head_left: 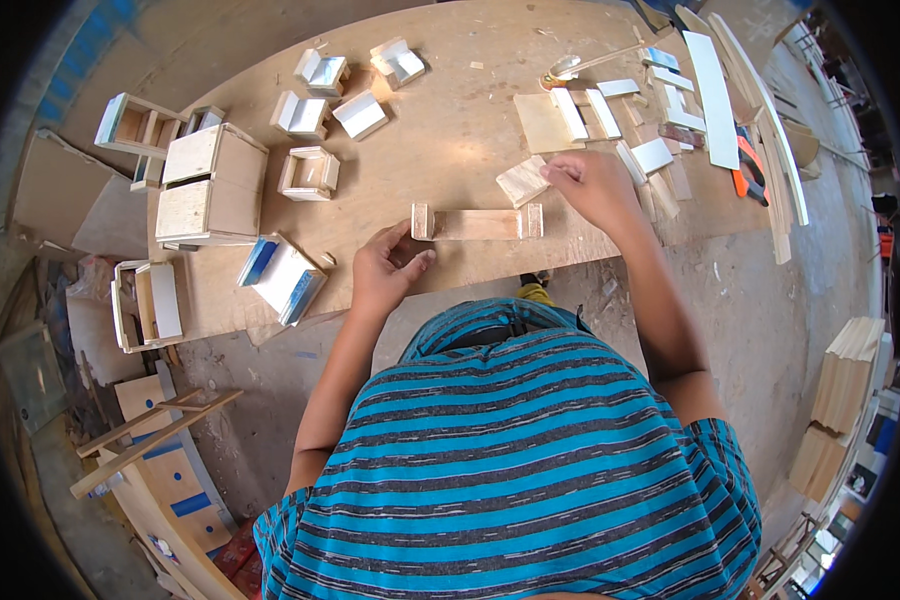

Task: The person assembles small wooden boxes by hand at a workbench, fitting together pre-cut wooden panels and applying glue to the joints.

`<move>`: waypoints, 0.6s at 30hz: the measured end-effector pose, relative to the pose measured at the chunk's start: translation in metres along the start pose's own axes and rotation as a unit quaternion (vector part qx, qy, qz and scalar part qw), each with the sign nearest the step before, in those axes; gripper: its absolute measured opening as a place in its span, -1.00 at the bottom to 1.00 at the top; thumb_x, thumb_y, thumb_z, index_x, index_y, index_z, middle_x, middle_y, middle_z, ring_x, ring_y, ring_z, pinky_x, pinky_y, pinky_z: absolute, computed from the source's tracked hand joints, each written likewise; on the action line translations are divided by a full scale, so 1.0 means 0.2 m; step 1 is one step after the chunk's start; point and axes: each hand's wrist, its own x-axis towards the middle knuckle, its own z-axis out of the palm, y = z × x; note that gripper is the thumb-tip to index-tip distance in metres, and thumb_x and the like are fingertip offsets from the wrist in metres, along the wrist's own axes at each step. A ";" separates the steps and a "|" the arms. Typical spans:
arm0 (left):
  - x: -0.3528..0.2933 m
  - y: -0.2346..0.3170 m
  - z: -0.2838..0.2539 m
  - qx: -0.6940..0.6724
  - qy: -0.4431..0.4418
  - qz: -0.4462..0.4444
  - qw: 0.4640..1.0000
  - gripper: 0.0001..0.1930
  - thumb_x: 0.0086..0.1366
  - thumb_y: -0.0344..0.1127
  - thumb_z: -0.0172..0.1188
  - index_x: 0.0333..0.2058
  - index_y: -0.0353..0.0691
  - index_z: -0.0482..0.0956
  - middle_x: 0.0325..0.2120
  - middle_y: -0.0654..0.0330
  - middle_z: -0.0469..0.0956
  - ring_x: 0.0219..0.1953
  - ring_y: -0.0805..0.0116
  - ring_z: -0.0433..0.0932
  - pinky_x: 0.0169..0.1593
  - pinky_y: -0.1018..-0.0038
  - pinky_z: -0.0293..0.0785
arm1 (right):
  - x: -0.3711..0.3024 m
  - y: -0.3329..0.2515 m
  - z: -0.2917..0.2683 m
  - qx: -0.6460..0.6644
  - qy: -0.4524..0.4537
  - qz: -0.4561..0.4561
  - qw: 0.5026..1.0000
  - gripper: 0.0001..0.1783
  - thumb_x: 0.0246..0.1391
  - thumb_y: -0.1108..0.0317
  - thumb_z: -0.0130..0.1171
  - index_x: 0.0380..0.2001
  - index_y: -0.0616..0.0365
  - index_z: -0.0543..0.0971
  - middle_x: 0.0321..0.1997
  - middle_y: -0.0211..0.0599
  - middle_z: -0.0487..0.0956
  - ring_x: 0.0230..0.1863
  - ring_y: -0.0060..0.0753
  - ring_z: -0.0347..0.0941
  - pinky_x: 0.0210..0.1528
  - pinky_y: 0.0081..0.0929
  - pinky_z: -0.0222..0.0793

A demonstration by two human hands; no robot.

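from the head camera, looking down over a blue striped shirt, a small wooden frame piece, a flat strip with a short block standing at each end, lies near the front edge of the plywood bench. the left hand rests just beside its left block, fingers loosely curled and holding nothing, thumb stretched toward the strip. the right hand sits at the right end, fingertips pinched narrow on a small pale wood block. a heap of cut white-faced offcuts lies just beyond that hand. small open wooden boxes and a larger closed box stand well apart to the left.
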 end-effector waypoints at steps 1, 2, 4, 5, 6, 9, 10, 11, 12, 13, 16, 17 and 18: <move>0.00 0.00 0.01 0.014 0.003 0.007 1.000 -0.51 0.04 -0.31 0.37 -0.03 -0.35 0.56 -0.43 0.20 0.55 -0.44 0.50 0.45 -0.32 0.56 0.42 | 0.02 -0.02 0.00 0.052 0.016 -0.048 0.997 -0.71 0.01 0.06 0.20 -0.40 0.04 0.68 -0.42 -0.22 0.65 -0.37 -0.23 0.58 -0.31 -0.34 0.45; 0.00 0.00 0.02 0.028 0.006 0.014 0.999 -0.49 0.00 -0.32 0.39 -0.03 -0.33 0.56 -0.44 0.19 0.54 -0.45 0.48 0.46 -0.34 0.56 0.43 | 0.03 -0.04 0.00 0.050 0.015 -0.048 0.997 -0.71 0.01 0.06 0.20 -0.40 0.04 0.68 -0.42 -0.22 0.65 -0.37 -0.23 0.58 -0.31 -0.34 0.45; 0.00 0.00 0.03 0.044 0.021 0.035 0.998 -0.50 -0.01 -0.33 0.39 -0.04 -0.32 0.57 -0.44 0.18 0.54 -0.45 0.44 0.47 -0.33 0.55 0.43 | 0.06 -0.09 0.01 0.104 -0.046 -0.073 0.991 -0.76 -0.04 0.15 0.24 -0.39 0.07 0.68 -0.40 -0.20 0.65 -0.36 -0.22 0.59 -0.30 -0.33 0.45; 0.00 0.00 0.03 0.061 0.034 0.057 0.996 -0.50 -0.02 -0.33 0.39 -0.04 -0.32 0.57 -0.44 0.17 0.54 -0.45 0.41 0.47 -0.32 0.53 0.44 | 0.08 -0.10 0.03 0.102 -0.048 -0.073 0.991 -0.76 -0.04 0.15 0.24 -0.39 0.07 0.68 -0.40 -0.20 0.65 -0.36 -0.22 0.59 -0.30 -0.33 0.45; 0.00 -0.01 0.04 0.059 0.036 0.055 0.996 -0.50 -0.02 -0.33 0.39 -0.04 -0.32 0.57 -0.44 0.17 0.54 -0.45 0.41 0.47 -0.32 0.53 0.44 | 0.10 -0.11 0.05 0.101 -0.080 -0.087 0.988 -0.77 -0.05 0.18 0.25 -0.39 0.07 0.68 -0.40 -0.19 0.65 -0.35 -0.22 0.59 -0.28 -0.33 0.45; 0.00 -0.04 0.06 0.099 0.071 0.097 0.988 -0.57 0.01 -0.39 0.37 -0.07 -0.19 0.61 -0.53 0.28 0.45 -0.53 0.54 0.36 -0.40 0.62 0.37 | 0.12 -0.17 0.11 0.059 -0.129 -0.123 0.982 -0.80 -0.07 0.23 0.24 -0.40 0.08 0.68 -0.40 -0.17 0.64 -0.34 -0.20 0.58 -0.25 -0.32 0.46; 0.00 -0.05 0.06 0.080 0.071 0.100 0.989 -0.57 0.01 -0.40 0.37 -0.07 -0.21 0.61 -0.52 0.29 0.45 -0.52 0.53 0.38 -0.38 0.62 0.38 | 0.12 -0.19 0.13 0.024 -0.141 -0.143 0.979 -0.82 -0.08 0.26 0.24 -0.41 0.09 0.68 -0.41 -0.16 0.64 -0.33 -0.18 0.58 -0.24 -0.30 0.46; 0.00 -0.06 0.06 0.062 0.072 0.102 0.990 -0.58 0.01 -0.41 0.37 -0.08 -0.23 0.61 -0.51 0.29 0.46 -0.51 0.53 0.39 -0.37 0.61 0.39 | 0.12 -0.22 0.15 0.020 -0.145 -0.146 0.978 -0.82 -0.08 0.26 0.24 -0.41 0.09 0.68 -0.41 -0.16 0.64 -0.33 -0.18 0.58 -0.24 -0.30 0.46; -0.01 -0.05 0.06 0.059 0.076 0.099 0.990 -0.58 0.01 -0.41 0.37 -0.08 -0.23 0.61 -0.51 0.29 0.46 -0.51 0.53 0.39 -0.37 0.61 0.39 | 0.11 -0.24 0.17 -0.042 -0.164 -0.162 0.972 -0.84 -0.09 0.28 0.23 -0.43 0.08 0.68 -0.41 -0.14 0.63 -0.33 -0.14 0.57 -0.23 -0.28 0.46; -0.02 -0.04 0.06 0.039 0.074 0.094 0.992 -0.58 0.01 -0.43 0.36 -0.08 -0.26 0.60 -0.50 0.28 0.47 -0.49 0.53 0.41 -0.35 0.61 0.39 | 0.11 -0.25 0.20 -0.105 -0.183 -0.178 0.961 -0.86 -0.10 0.31 0.22 -0.45 0.08 0.68 -0.41 -0.13 0.63 -0.32 -0.10 0.56 -0.22 -0.26 0.46; -0.04 -0.07 0.08 -0.006 0.082 0.093 0.992 -0.59 0.02 -0.46 0.35 -0.08 -0.34 0.59 -0.48 0.25 0.49 -0.46 0.52 0.43 -0.32 0.61 0.40 | 0.11 -0.23 0.27 -0.144 -0.174 -0.249 0.942 -0.89 -0.10 0.32 0.22 -0.50 0.08 0.67 -0.44 -0.12 0.61 -0.32 -0.04 0.54 -0.22 -0.23 0.45; -0.05 -0.08 0.08 -0.028 0.087 0.100 0.991 -0.59 0.03 -0.48 0.34 -0.08 -0.37 0.58 -0.48 0.24 0.50 -0.44 0.52 0.43 -0.30 0.60 0.41 | 0.11 -0.24 0.27 -0.146 -0.177 -0.253 0.940 -0.89 -0.10 0.32 0.22 -0.50 0.08 0.67 -0.44 -0.12 0.61 -0.32 -0.04 0.54 -0.22 -0.23 0.45; -0.05 -0.09 0.09 -0.030 0.092 0.097 0.991 -0.59 0.03 -0.48 0.34 -0.08 -0.37 0.58 -0.48 0.24 0.50 -0.44 0.52 0.43 -0.30 0.60 0.41 | 0.12 -0.26 0.26 -0.128 -0.197 -0.227 0.945 -0.88 -0.11 0.30 0.23 -0.52 0.08 0.66 -0.45 -0.13 0.61 -0.32 -0.05 0.55 -0.22 -0.22 0.45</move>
